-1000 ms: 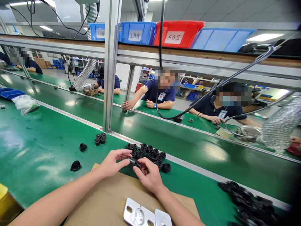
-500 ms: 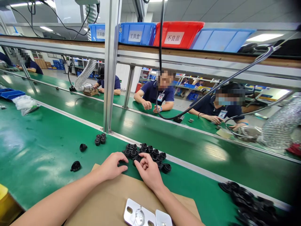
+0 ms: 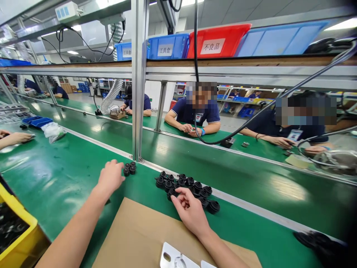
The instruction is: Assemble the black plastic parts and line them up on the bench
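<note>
My left hand (image 3: 112,176) reaches over the green bench, back of the hand up, fingers apart. Just right of its fingertips stands a small group of black round caps (image 3: 129,168). Whatever lies under the palm is hidden. Part of a dark piece (image 3: 108,201) shows beside my left wrist. My right hand (image 3: 191,210) hovers at the front of a cluster of black stepped round parts (image 3: 198,187), fingers loosely curled, thumb and index finger apart. Nothing shows in its grasp; I cannot tell whether the thumb touches the nearest part (image 3: 171,193).
Brown cardboard (image 3: 145,227) lies before me with a white metal plate (image 3: 174,257) on it. A yellow bin (image 3: 28,242) of black parts stands left, dark parts (image 3: 316,240) lie right. A metal post (image 3: 138,82) and hanging cable (image 3: 195,48) rise ahead. Co-workers sit opposite; another person's hand (image 3: 18,138) shows left.
My left hand has moved left, from the cardboard edge to beside the small group of caps. My right hand stays by the cluster. The view has turned left, showing more of the yellow bin.
</note>
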The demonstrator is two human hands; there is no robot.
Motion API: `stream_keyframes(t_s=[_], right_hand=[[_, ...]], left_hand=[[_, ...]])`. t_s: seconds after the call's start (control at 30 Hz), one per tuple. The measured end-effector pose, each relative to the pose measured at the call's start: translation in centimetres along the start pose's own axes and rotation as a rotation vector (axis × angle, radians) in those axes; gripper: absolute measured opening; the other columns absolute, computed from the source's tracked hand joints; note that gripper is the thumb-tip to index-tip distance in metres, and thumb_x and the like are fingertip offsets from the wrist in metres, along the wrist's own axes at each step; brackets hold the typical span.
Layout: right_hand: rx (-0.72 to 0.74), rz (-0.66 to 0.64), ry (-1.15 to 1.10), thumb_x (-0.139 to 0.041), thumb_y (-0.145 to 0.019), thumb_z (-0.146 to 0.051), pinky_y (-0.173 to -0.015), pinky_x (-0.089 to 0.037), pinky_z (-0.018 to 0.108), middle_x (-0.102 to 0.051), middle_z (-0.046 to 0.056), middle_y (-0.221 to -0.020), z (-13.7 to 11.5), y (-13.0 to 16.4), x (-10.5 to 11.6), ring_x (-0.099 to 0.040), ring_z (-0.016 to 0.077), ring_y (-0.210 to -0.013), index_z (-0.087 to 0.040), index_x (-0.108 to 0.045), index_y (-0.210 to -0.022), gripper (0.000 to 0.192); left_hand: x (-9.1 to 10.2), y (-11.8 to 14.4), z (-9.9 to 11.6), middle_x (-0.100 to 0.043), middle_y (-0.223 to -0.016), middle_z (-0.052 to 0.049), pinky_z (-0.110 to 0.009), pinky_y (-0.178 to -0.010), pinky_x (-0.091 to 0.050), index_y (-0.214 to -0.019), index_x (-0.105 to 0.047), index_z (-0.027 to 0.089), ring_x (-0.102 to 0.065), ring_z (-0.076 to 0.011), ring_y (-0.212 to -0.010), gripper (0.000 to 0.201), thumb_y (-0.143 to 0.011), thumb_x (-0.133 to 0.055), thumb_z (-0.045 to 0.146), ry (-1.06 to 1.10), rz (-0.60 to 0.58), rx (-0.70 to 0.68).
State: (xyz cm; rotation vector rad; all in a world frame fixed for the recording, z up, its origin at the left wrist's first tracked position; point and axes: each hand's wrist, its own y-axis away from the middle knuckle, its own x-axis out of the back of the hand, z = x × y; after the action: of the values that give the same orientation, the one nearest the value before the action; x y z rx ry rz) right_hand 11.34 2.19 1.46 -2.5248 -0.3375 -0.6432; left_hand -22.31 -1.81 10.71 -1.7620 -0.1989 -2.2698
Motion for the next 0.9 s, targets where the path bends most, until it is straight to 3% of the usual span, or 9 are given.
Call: stream_keyframes(t_s=[0.07, 0.13, 0.23, 0.33, 0.43, 0.5, 0.63, 0.77, 0.9], right_hand=[[0.031, -0.007, 0.010, -0.059, -0.102, -0.042, -0.053, -0.041, 0.027, -0.057, -0.004, -0.068, -0.2, 0.1, 0.0, -0.051, 0.0143, -0.054, -0.023, -0.060, -0.110, 0.021], [0.054, -0.016, 0.022, -0.059, -0.102, -0.040, -0.053, -0.041, 0.027, -0.058, -0.003, -0.068, -0.4, 0.1, 0.1, -0.051, 0.0142, -0.054, -0.023, -0.062, -0.108, 0.019], [0.074, -0.020, 0.043, -0.060, -0.102, -0.039, -0.052, -0.041, 0.027, -0.059, -0.003, -0.067, -0.4, 0.2, 0.1, -0.051, 0.0143, -0.055, -0.023, -0.065, -0.103, 0.017], [0.105, -0.045, 0.046, -0.060, -0.101, -0.037, -0.054, -0.042, 0.027, -0.060, -0.001, -0.069, -0.4, 0.3, 0.1, -0.052, 0.0145, -0.057, -0.022, -0.067, -0.101, 0.016], [0.181, -0.136, 0.054, -0.063, -0.099, -0.032, -0.055, -0.041, 0.027, -0.066, 0.001, -0.082, -0.5, 0.4, 0.2, -0.050, 0.0124, -0.056, -0.023, -0.068, -0.112, 0.017], [0.241, -0.221, 0.083, -0.066, -0.096, -0.028, -0.055, -0.040, 0.027, -0.067, 0.002, -0.094, -0.7, 0.5, 0.3, -0.049, 0.0112, -0.057, -0.025, -0.065, -0.127, 0.031], [0.324, -0.342, 0.153, -0.071, -0.095, -0.032, -0.058, -0.038, 0.027, -0.066, 0.003, -0.101, -1.3, 0.6, 0.6, -0.052, 0.0127, -0.062, -0.030, -0.057, -0.143, 0.050], [0.378, -0.341, 0.211, -0.066, -0.099, -0.038, -0.061, -0.039, 0.028, -0.068, 0.003, -0.098, -1.3, 0.3, 0.7, -0.059, 0.0158, -0.070, -0.031, -0.061, -0.138, 0.040], [0.379, -0.263, 0.285, -0.070, -0.095, -0.040, -0.066, -0.047, 0.028, -0.075, 0.005, -0.097, -1.3, 0.5, 0.0, -0.068, 0.0195, -0.078, -0.026, -0.067, -0.128, 0.036]], left_hand=[[0.5, -1.0, -2.4, -0.071, -0.120, -0.024, -0.046, -0.087, -0.056, -0.117, -0.073, 0.012, -0.068, -0.0430, -0.113, 0.040, -0.077, -0.078, 0.016, -0.058, -0.071, 0.131], [0.6, -1.8, -3.9, -0.077, -0.102, -0.020, -0.038, -0.079, -0.056, -0.103, -0.075, 0.012, -0.074, -0.0373, -0.097, 0.034, -0.069, -0.079, 0.011, -0.071, -0.161, 0.170], [0.6, -2.0, -4.1, -0.079, -0.090, -0.016, -0.034, -0.071, -0.052, -0.091, -0.075, 0.013, -0.075, -0.0344, -0.089, 0.027, -0.064, -0.078, 0.008, -0.038, -0.239, 0.135], [0.6, -0.8, -1.7, -0.079, -0.088, -0.008, -0.030, -0.068, -0.050, -0.092, -0.076, 0.018, -0.075, -0.0294, -0.085, 0.021, -0.072, -0.079, 0.023, 0.069, -0.302, -0.002], [-0.4, 1.3, 2.4, -0.078, -0.091, 0.000, -0.026, -0.074, -0.052, -0.102, -0.074, 0.024, -0.074, -0.0221, -0.088, 0.025, -0.082, -0.073, 0.038, 0.289, -0.351, -0.237], [-1.8, 2.7, 5.0, -0.076, -0.098, -0.002, -0.028, -0.079, -0.052, -0.113, -0.071, 0.022, -0.071, -0.0218, -0.091, 0.035, -0.081, -0.074, 0.038, 0.544, -0.366, -0.395], [-5.0, 4.8, 8.6, -0.072, -0.096, 0.000, -0.029, -0.077, -0.049, -0.134, -0.057, 0.024, -0.066, -0.0203, -0.087, 0.061, -0.078, -0.080, 0.035, 0.749, -0.412, -0.485], [-6.9, 5.2, 9.3, -0.070, -0.091, 0.003, -0.029, -0.079, -0.048, -0.136, -0.054, 0.025, -0.065, -0.0197, -0.087, 0.064, -0.079, -0.082, 0.036, 0.795, -0.380, -0.506], [-6.6, 4.0, 7.6, -0.076, -0.106, -0.001, -0.033, -0.088, -0.054, -0.136, -0.058, 0.028, -0.070, -0.0244, -0.100, 0.059, -0.082, -0.078, 0.040, 0.715, -0.285, -0.562]])
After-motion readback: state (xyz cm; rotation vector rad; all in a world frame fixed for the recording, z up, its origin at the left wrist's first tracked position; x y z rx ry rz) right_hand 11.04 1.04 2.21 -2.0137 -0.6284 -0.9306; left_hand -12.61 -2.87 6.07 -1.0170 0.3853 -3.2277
